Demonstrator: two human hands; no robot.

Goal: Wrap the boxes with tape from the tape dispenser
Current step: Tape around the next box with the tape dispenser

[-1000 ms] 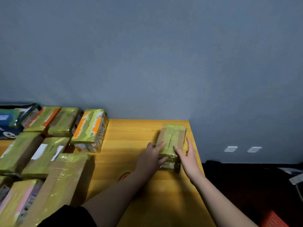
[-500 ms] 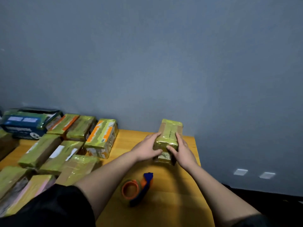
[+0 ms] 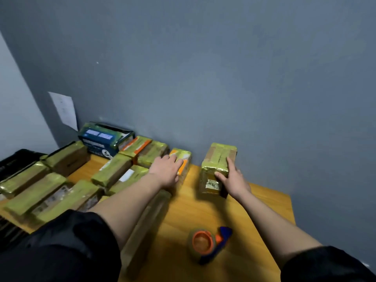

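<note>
right hand (image 3: 234,180) grips wrapped box (image 3: 218,167); left hand (image 3: 166,169) flat, released, on orange-striped box (image 3: 183,161). advise sliding it clear before lifting.

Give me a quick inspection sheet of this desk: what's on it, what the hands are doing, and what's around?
Surface: wooden table, set against the wall.
Job's things: taped box standing alone; tape dispenser lying near the front edge, untouched.
Clutter: about a dozen taped boxes packed together on the left; a blue box behind them.
Hands: left hand lies flat on an orange-striped box; right hand grips the lone box's side.
Cables: nothing seen.
Surroundings: grey wall; paper sheet stuck on it.
</note>
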